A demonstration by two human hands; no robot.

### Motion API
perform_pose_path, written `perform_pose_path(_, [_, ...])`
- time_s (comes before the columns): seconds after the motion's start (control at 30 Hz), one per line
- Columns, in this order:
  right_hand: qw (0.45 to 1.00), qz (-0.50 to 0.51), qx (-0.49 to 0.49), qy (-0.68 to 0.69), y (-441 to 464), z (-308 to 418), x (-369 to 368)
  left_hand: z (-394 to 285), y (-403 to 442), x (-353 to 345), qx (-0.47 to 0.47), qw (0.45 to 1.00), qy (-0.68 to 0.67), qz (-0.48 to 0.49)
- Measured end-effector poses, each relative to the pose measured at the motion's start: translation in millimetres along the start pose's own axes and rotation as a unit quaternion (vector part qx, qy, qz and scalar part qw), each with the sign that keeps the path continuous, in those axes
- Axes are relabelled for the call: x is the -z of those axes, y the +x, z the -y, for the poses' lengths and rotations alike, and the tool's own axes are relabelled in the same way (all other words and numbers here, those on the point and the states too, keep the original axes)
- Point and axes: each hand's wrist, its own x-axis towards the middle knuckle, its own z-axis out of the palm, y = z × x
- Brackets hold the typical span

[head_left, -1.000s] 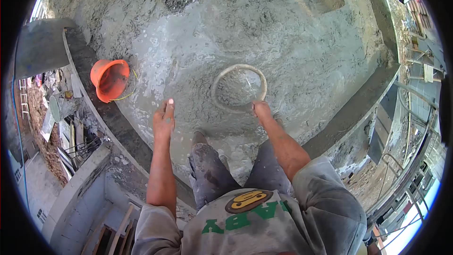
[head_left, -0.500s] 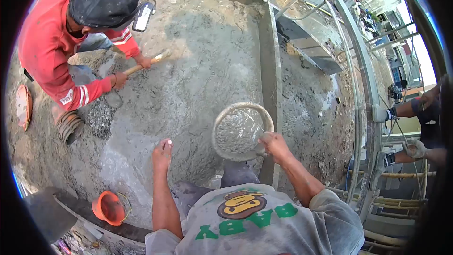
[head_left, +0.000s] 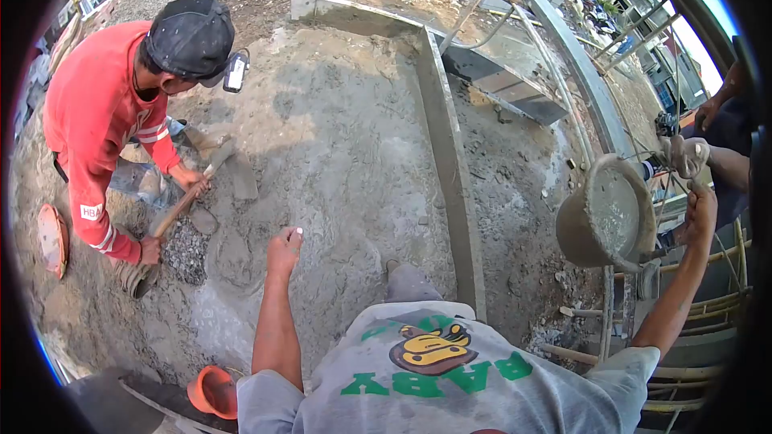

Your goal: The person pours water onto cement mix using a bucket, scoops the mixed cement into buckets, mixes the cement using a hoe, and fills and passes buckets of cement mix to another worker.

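Note:
My right hand (head_left: 700, 207) is stretched far out to the right, its fingers closed on a cement-coated bucket (head_left: 575, 229), apparently by its handle. The bucket hangs tilted over the rough ground beyond the low wall, with grey wet cement (head_left: 614, 207) visible inside. A co-worker's gloved hand (head_left: 690, 156) is close to my right hand at the bucket's upper right; whether it touches the bucket is unclear. My left hand (head_left: 284, 251) hovers above the wet concrete (head_left: 354, 185), fingers curled in, with no object visible in it.
A low formwork wall (head_left: 449, 161) runs along the slab's right side. At left, a person in red (head_left: 104, 112) bends over a hoe (head_left: 178, 210) beside a gravel pile (head_left: 185, 253). An orange bucket (head_left: 213, 392) lies lower left. Bamboo poles (head_left: 683, 371) stand at right.
My right hand has swung the bucket from above the slab out to the right, toward the co-worker's gloved hand. The person in red has drawn the hoe back toward the gravel.

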Motion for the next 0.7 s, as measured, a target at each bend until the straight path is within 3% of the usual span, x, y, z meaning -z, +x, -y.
perform_pose_path(0.03, [0.999,-0.023,-0.011,-0.026,29.0,-13.3,18.0,18.1,-3.8,1.1,0.003,1.0,0.019,-0.007])
perform_pose_path(0.07, [0.999,-0.039,0.008,0.038,91.2,-61.0,66.2,25.5,-14.2,10.2,0.014,0.999,0.039,-0.018])
perform_pose_path(0.1, [0.997,0.003,-0.076,0.017,159.6,-97.3,135.3,31.3,-23.7,14.8,0.052,0.994,0.093,-0.035])
perform_pose_path(0.17, [0.99,-0.068,-0.042,-0.119,199.7,-97.8,132.2,42.7,-47.6,26.4,0.089,0.991,0.084,-0.056])
perform_pose_path(0.33, [0.923,-0.182,0.066,-0.334,239.0,-75.9,21.3,91.6,-105.7,25.3,0.182,0.974,0.026,-0.135])
perform_pose_path(0.47, [0.892,-0.199,0.265,-0.309,243.0,-52.6,-132.9,119.8,-156.4,9.7,0.254,0.946,-0.018,-0.2])
perform_pose_path(0.53, [0.896,-0.056,0.354,-0.263,208.0,-64.3,-243.3,137.3,-180.8,0.7,0.281,0.929,-0.09,-0.223])
perform_pose_path(0.57, [0.887,0.095,0.376,-0.251,171.6,-83.8,-307.5,148.5,-194.2,0.3,0.289,0.92,-0.125,-0.235])
perform_pose_path(0.6, [0.793,0.193,0.485,-0.314,86.3,-97.9,-364.7,159.7,-208.9,1.2,0.308,0.899,-0.152,-0.273])
perform_pose_path(0.63, [0.844,0.435,0.177,-0.259,2.3,-115.1,-407.0,171.8,-224.0,0.1,0.326,0.874,-0.181,-0.31])
perform_pose_path(0.67, [0.826,0.479,0.101,-0.28,-94.6,-132.5,-434.6,187.1,-239.4,0.8,0.344,0.848,-0.208,-0.345])
perform_pose_path(0.7, [0.725,0.582,0.085,-0.358,-161.5,-152.8,-454.6,208.5,-255.8,2.8,0.364,0.824,-0.206,-0.383])
